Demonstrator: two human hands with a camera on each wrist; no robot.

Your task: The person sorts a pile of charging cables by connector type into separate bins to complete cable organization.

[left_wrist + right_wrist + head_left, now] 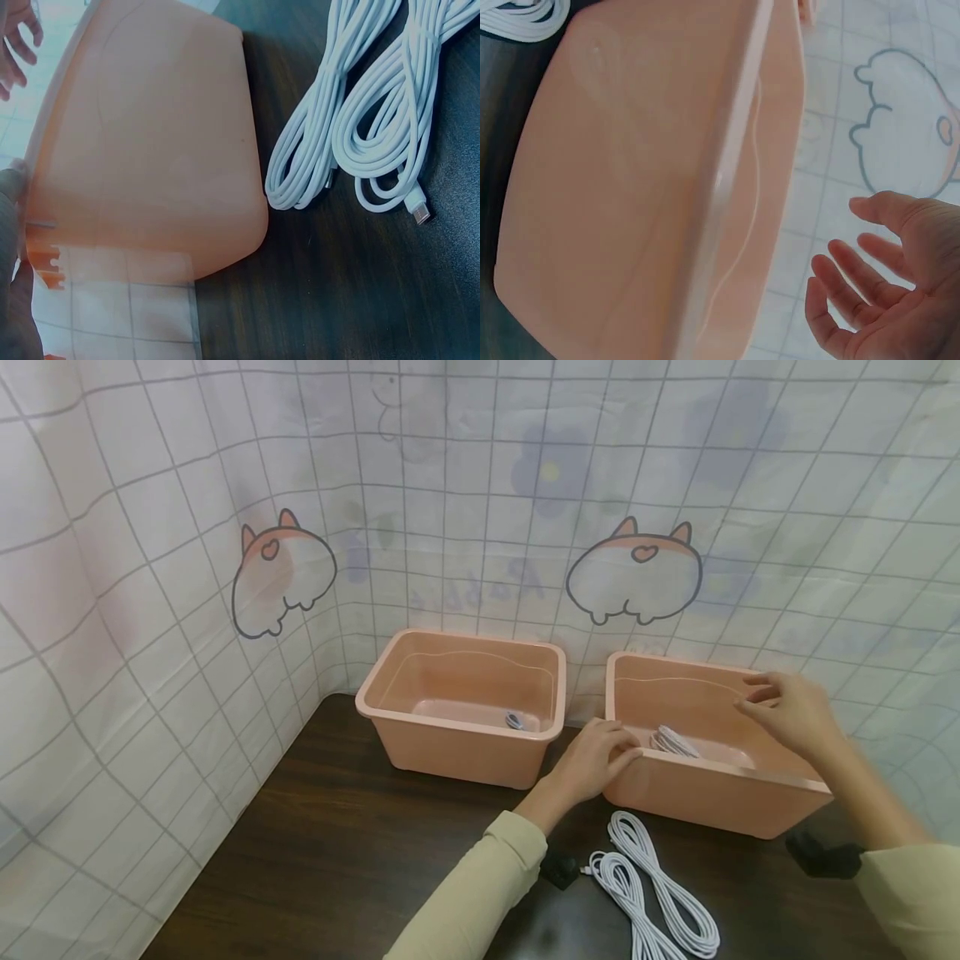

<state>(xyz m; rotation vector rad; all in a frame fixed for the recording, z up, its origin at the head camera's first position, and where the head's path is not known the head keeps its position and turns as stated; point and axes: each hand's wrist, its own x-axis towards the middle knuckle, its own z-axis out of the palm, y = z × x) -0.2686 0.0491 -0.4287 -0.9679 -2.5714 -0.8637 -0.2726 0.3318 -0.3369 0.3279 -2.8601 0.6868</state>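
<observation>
At the near left corner of the right-hand pink plastic bin [720, 802], my left hand [588, 756] grips the rim between thumb and fingers. In the left wrist view the bin's wall [150, 142] fills much of the picture, with part of the left hand [15, 285] at its rim. Over the right side of the same bin hovers my right hand [795, 714], holding nothing; its fingers are loosely bent and apart in the right wrist view. A bundled white cable [675, 742] lies inside this bin.
A second pink bin [457, 747] stands to the left, with a small coiled cable [513, 720] inside. Two bundled white cables, one nearer [626, 889] and one beside it [678, 902], lie on the dark wooden table [300, 860]. A checked curtain [480, 527] hangs behind.
</observation>
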